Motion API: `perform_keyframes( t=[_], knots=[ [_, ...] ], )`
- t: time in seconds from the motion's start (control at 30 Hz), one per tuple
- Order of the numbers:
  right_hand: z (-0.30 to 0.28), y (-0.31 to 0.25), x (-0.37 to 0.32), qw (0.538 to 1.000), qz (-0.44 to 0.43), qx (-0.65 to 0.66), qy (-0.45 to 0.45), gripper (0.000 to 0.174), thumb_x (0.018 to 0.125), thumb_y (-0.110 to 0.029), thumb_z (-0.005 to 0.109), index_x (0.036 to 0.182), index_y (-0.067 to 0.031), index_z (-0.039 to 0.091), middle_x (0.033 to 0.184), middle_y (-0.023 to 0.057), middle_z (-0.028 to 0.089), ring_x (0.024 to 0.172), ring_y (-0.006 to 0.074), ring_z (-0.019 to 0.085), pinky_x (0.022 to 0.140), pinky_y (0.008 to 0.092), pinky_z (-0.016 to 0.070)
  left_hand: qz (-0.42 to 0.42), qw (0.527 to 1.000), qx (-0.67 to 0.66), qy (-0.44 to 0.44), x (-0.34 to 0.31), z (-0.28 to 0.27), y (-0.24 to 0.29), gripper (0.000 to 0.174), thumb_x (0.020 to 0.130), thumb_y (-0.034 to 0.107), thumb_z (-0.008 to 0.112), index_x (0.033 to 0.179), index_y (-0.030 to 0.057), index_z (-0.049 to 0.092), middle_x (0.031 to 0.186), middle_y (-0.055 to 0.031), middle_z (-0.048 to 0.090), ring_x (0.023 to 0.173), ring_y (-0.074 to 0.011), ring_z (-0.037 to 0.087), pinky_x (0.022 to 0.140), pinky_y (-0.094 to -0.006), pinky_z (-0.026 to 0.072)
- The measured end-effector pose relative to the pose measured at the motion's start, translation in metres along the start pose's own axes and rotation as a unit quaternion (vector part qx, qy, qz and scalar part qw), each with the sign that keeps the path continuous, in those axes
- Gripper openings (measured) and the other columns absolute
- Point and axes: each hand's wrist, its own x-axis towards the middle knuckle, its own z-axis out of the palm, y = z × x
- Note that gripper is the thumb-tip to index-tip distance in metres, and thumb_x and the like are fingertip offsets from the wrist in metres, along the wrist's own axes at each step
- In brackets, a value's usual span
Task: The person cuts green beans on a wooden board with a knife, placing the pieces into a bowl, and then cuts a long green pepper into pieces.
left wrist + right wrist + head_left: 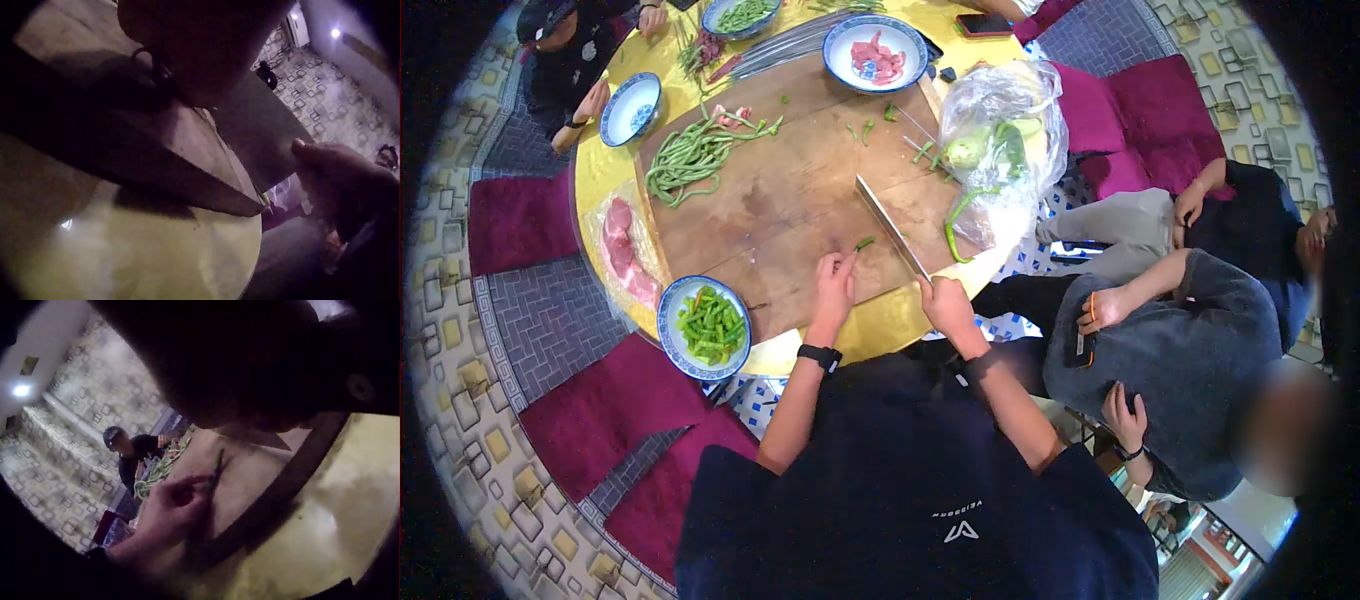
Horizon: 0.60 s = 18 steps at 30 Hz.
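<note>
In the head view my left hand [834,292] pinches a short green pepper piece [865,243] near the front edge of the cutting board [770,200]. The right wrist view also shows the left hand [170,509] with the thin green pepper [217,465] upright between thumb and fingers. To its right, my right hand [950,308] grips the handle of a cleaver [890,226], whose blade slants away to the upper left, apart from the pepper. The left wrist view shows the broad blade [262,125] beside the right hand [344,178].
Long green beans [690,160] lie on the board's left. Around it are a bowl of cut green pieces [704,325], meat [625,255], a meat bowl [876,56], an empty bowl [631,108] and a plastic bag of vegetables [1000,150]. People sit at the right and upper left.
</note>
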Motion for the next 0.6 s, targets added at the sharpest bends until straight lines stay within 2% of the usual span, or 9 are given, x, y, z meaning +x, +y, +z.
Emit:
perform_keyframes(
  t=[0.07, 0.17, 0.27, 0.37, 0.5, 0.6],
  knots=[
    [-0.009, -0.006, -0.003, 1.0, 0.002, 0.011, -0.008, 0.048, 0.1, -0.034, 0.06, 0.077, 0.0067, 0.068, 0.069, 0.0325, 0.063, 0.069, 0.0506, 0.065, 0.066, 0.0563, 0.0535, 0.034, 0.999, 0.016, 0.018, 0.0, -0.001, -0.001, 0.032, 0.081, -0.004, 0.067, 0.112, 0.0023, 0.071, 0.112, -0.016, 0.064, 0.102, -0.0348, 0.062, 0.09, -0.0431, 0.0528],
    [-0.019, -0.018, -0.017, 0.999, 0.003, 0.015, -0.03, 0.047, 0.1, -0.034, 0.06, 0.077, 0.0061, 0.068, 0.071, 0.0337, 0.063, 0.07, 0.0517, 0.065, 0.067, 0.0565, 0.0545, 0.025, 0.999, -0.018, 0.031, 0.002, 0.002, -0.004, 0.03, 0.08, -0.005, 0.067, 0.11, 0.0008, 0.071, 0.11, -0.0156, 0.067, 0.102, -0.0348, 0.063, 0.09, -0.0428, 0.053],
    [-0.018, -0.033, -0.018, 0.999, 0.007, 0.007, -0.041, 0.047, 0.1, -0.032, 0.06, 0.076, 0.0074, 0.067, 0.071, 0.0345, 0.063, 0.07, 0.052, 0.065, 0.067, 0.0567, 0.0544, 0.038, 0.998, -0.021, 0.043, 0.002, 0.007, -0.01, 0.026, 0.08, -0.005, 0.068, 0.106, -0.0008, 0.071, 0.107, -0.0158, 0.069, 0.1, -0.0352, 0.064, 0.09, -0.0426, 0.054],
    [0.004, -0.024, -0.012, 0.998, -0.024, 0.024, -0.047, 0.047, 0.1, -0.032, 0.06, 0.076, 0.0077, 0.067, 0.072, 0.0347, 0.063, 0.07, 0.0519, 0.065, 0.068, 0.0571, 0.0542, 0.049, 0.996, -0.037, 0.064, 0.003, 0.005, -0.009, 0.016, 0.083, -0.004, 0.07, 0.099, -0.0008, 0.07, 0.103, -0.0169, 0.07, 0.098, -0.0365, 0.066, 0.088, -0.0434, 0.0542],
    [0.009, -0.031, -0.015, 0.999, -0.032, 0.025, -0.031, 0.046, 0.101, -0.028, 0.061, 0.075, 0.0093, 0.067, 0.069, 0.0333, 0.061, 0.066, 0.0514, 0.062, 0.063, 0.0559, 0.0505, 0.045, 0.997, -0.039, 0.046, 0.002, 0.006, -0.014, 0.018, 0.082, -0.005, 0.07, 0.1, -0.0013, 0.071, 0.103, -0.0165, 0.07, 0.1, -0.0358, 0.066, 0.09, -0.0425, 0.0544],
    [0.013, -0.04, -0.013, 0.999, -0.019, -0.003, -0.042, 0.046, 0.101, -0.029, 0.061, 0.076, 0.0094, 0.068, 0.07, 0.0335, 0.062, 0.066, 0.0515, 0.063, 0.064, 0.0559, 0.0514, 0.047, 0.997, -0.049, 0.047, 0.0, 0.008, -0.018, 0.022, 0.081, -0.006, 0.069, 0.102, -0.0013, 0.071, 0.107, -0.0167, 0.07, 0.101, -0.0358, 0.065, 0.09, -0.0426, 0.0541]
  ],
)
